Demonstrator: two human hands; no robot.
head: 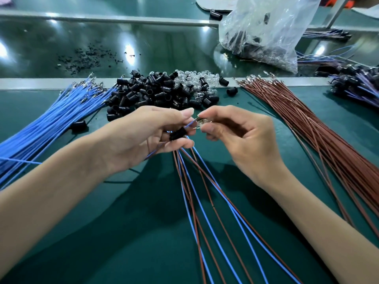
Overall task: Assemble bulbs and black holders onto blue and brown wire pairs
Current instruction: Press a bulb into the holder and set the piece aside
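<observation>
table point(123, 232) first, green top: blue wires point(51, 124) fanned on my left, brown wires point(307, 128) on my right, heap of holders point(155, 95) w/ clear bulbs point(194, 77) mixed in btwn them at the far side. bag point(266, 33) of more parts behind, to the right.

my left hand point(143, 132) is curled round a few blue+brown pairs point(205, 191) that trail down toward me. a holder point(178, 133) sits on them at my fingers, and one blue end pokes out past thumb and forefinger. my right hand point(235, 136) pinches a bulb point(202, 124) btwn thumb and fingertip, other fingers loosely bent. the bulb is right at that wire end; touching or just off, can't tell, too blurred.

step, i reckon: fitting bulb to the wire ends, holder not yet over it. next needs bulb lined up w/ both ends and seated, then holder slid up over its base. tiny parts, so a steady pinch.
</observation>
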